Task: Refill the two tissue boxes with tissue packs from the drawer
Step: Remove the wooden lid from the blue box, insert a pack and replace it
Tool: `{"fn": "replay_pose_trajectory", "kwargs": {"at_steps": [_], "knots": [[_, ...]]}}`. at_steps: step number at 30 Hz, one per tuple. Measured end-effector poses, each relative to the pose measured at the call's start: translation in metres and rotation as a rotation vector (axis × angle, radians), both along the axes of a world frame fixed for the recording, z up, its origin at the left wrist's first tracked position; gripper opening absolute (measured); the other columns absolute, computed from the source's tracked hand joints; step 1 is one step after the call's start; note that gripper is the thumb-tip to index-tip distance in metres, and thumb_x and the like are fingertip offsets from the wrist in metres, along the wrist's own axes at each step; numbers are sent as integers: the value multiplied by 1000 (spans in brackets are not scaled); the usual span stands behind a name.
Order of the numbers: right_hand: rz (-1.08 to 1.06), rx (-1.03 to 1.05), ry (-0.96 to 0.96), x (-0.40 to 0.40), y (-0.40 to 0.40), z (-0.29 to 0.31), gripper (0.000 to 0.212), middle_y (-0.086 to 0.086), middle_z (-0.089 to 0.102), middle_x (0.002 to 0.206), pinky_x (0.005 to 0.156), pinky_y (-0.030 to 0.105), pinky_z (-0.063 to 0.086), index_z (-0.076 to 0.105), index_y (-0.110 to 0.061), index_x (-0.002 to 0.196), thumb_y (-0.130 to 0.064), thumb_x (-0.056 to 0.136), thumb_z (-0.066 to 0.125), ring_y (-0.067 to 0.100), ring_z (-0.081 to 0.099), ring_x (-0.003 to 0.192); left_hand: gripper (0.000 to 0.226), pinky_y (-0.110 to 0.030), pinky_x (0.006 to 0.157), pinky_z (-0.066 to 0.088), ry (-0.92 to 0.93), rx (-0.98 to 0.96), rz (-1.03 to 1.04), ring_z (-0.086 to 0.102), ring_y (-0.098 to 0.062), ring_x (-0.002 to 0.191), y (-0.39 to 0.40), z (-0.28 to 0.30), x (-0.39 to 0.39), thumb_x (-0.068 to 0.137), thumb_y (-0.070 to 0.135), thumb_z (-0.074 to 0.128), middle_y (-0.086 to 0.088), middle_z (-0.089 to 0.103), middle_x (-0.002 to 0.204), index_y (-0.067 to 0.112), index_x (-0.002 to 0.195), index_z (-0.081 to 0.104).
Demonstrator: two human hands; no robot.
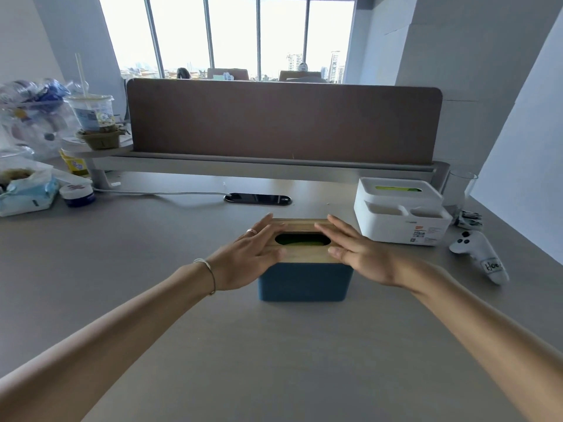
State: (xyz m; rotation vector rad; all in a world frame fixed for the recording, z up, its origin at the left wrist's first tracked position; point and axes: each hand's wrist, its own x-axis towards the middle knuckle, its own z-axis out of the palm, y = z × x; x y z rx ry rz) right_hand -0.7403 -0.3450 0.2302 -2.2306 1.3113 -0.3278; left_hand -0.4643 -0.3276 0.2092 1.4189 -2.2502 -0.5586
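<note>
A blue tissue box [304,281] with a wooden lid [304,255] stands on the grey desk in the middle of the view. Green tissue-pack wrapping shows through the lid's oval slot. My left hand [246,254] lies flat on the lid's left end and my right hand [359,251] lies flat on its right end, fingers spread, gripping nothing. A white tissue box [402,217] with front compartments stands to the right, and green shows in its top slot too. No drawer is in view.
A brown divider panel [283,120] closes the desk's far side. A white game controller [478,254] and a glass [460,190] are at the right. A drink cup [91,114], plastic bags, a wipes pack [27,193] and a small jar [77,194] crowd the left. A black cable port [257,198] sits behind the blue box.
</note>
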Motion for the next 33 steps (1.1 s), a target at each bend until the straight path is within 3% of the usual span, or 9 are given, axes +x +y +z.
{"fn": "replay_pose_trajectory", "kwargs": {"at_steps": [4,7,10,12,14,17,26,33], "knots": [[-65,-491,172,13,29,3,50,-8,29,164,122,35,18,42,-33,151,-45,102,45,14,21,151,69,-46,115,35,-188,-180,92,4,-8,155,24,9,-13,86,75,31,15,9,168,50,150,26],[-24,-555,276,26,44,-6,63,-2,28,164,119,38,23,35,-28,154,-50,98,51,19,22,151,79,-42,99,51,-330,-310,104,18,-12,151,32,1,-26,86,71,52,16,14,163,38,153,26],[-55,-618,339,30,34,-15,66,7,25,165,120,42,24,26,-21,157,-39,100,52,26,21,152,81,-45,107,45,-361,-325,145,14,-18,153,17,-6,-34,90,59,58,8,12,166,32,157,21],[-81,-633,408,32,22,-17,68,12,21,166,122,46,19,17,-20,159,-31,102,51,31,18,152,80,-49,121,25,-442,-360,155,10,-23,155,-1,-8,-41,94,54,56,0,14,167,27,159,18],[-98,-659,474,35,8,-19,76,17,18,166,124,47,13,10,-16,160,-17,99,54,34,17,152,79,-48,125,12,-501,-420,154,10,-25,155,-22,-9,-49,97,47,56,-5,18,167,23,160,16],[-129,-655,484,42,-14,-19,78,22,16,165,124,46,13,10,-7,159,-2,93,52,37,16,152,78,-38,123,23,-439,-413,157,14,-25,154,-58,-9,-60,98,39,59,-8,20,166,19,160,17],[-231,-425,461,27,-91,-9,76,21,6,166,124,47,5,7,-8,159,-18,96,48,35,6,154,74,-43,121,27,-397,-350,149,9,-32,153,-149,-15,-103,97,28,61,-16,18,164,14,157,19],[-224,-389,454,15,-129,-11,80,20,3,167,123,47,3,6,-9,159,-23,94,51,33,3,155,76,-43,120,28,-387,-333,178,7,-33,154,-178,-15,-116,98,27,60,-15,14,166,14,158,15]]}}
